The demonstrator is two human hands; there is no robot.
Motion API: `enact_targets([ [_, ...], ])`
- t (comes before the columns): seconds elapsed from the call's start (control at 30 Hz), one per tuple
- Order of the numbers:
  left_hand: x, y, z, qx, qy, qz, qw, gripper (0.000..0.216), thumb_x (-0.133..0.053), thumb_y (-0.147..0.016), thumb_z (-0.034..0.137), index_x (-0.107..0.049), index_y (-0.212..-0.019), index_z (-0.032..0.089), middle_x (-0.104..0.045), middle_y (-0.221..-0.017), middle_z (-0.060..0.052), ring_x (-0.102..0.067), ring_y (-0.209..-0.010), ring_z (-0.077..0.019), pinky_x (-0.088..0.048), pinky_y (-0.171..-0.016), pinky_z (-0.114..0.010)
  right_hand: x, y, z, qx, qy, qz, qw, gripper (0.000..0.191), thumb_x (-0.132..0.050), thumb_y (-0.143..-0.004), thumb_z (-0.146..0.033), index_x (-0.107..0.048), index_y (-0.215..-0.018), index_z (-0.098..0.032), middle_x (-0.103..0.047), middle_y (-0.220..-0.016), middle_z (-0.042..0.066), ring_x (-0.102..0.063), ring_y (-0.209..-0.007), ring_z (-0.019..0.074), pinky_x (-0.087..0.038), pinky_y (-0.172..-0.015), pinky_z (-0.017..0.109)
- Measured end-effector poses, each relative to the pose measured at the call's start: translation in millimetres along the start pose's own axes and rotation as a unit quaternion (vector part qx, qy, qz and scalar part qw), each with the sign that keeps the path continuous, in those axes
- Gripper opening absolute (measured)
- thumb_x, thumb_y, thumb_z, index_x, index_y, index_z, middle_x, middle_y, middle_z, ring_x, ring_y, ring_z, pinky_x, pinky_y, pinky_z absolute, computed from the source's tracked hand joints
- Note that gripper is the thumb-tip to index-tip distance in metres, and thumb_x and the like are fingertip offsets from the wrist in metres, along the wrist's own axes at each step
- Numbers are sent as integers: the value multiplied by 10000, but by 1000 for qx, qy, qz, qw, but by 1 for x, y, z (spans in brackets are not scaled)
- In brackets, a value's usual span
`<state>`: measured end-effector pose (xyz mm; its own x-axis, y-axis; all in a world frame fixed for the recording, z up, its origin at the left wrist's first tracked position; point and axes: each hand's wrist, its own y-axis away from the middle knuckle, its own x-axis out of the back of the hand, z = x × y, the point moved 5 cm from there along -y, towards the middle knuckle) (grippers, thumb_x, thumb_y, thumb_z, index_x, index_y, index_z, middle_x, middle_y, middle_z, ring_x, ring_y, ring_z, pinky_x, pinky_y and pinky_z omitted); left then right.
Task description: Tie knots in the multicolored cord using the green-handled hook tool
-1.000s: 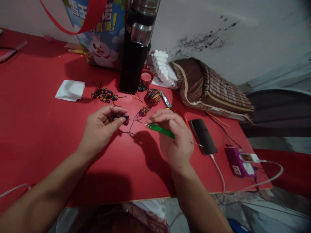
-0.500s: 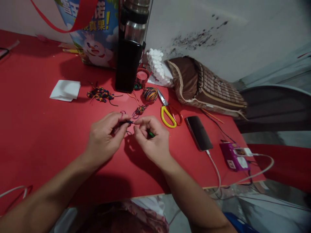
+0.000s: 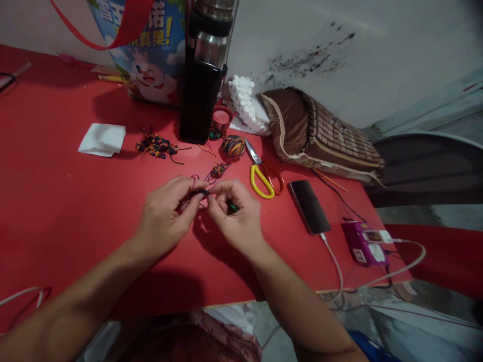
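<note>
Over the red table [image 3: 94, 211], my left hand [image 3: 168, 208] pinches a dark knotted cord [image 3: 203, 192] between thumb and fingers, with a reddish loop of it showing above. My right hand [image 3: 237, 208] is closed, its thumb and forefinger pinching the near end of that cord. A small green item [image 3: 233, 206] sits in its curled fingers; its kind is unclear. Just beyond the fingertips lie a small multicoloured knotted bundle [image 3: 218, 171] and a ball of multicoloured cord [image 3: 233, 146]. Scissors [image 3: 261, 181] with one yellow and one red handle rest to the right.
Left of centre lie knotted cords [image 3: 156, 146] and a folded white paper [image 3: 101, 140]. A black phone [image 3: 199, 103] leans upright before a steel flask [image 3: 212, 45] and printed bag [image 3: 151, 65]. Rightward are a charging phone [image 3: 308, 207], purple box [image 3: 364, 244] and brown checked bag [image 3: 328, 133].
My right thumb and forefinger have closed in on the cord's end, and my left hand has shifted slightly right. The hands are now nearer each other.
</note>
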<state>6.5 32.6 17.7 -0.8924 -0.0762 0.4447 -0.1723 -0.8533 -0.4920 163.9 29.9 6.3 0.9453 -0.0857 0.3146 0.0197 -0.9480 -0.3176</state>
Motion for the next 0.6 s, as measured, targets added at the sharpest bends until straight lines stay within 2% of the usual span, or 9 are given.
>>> enact_targets([
  [0.1,0,0,-2,35,14,-4,999,151,-673,-959,103,-769,-1042,185,-766,-829,-4,-650,-632,-106,-501,-613,-219,-1,-1,3,-29,-26,-4,999,38,-634,-909,-189,-622,-931,-218,-438,-573,-129,-419,-472,64,-343,-506,214],
  [0.23,1,-1,-4,61,27,-2,998,135,-676,-963,132,-780,-1042,165,-769,-826,-16,-629,-616,-108,-484,-600,-228,-2,-3,6,-59,-64,-12,996,30,-637,-898,-213,-619,-919,-223,-438,-553,-133,-420,-447,65,-326,-478,211],
  [0.6,-1,0,-6,71,29,-7,997,128,-686,-963,156,-786,-1043,158,-774,-824,-25,-640,-626,-117,-474,-598,-238,-1,-2,5,-44,-59,-16,997,29,-642,-906,-203,-628,-924,-220,-442,-562,-128,-410,-471,71,-327,-507,231],
])
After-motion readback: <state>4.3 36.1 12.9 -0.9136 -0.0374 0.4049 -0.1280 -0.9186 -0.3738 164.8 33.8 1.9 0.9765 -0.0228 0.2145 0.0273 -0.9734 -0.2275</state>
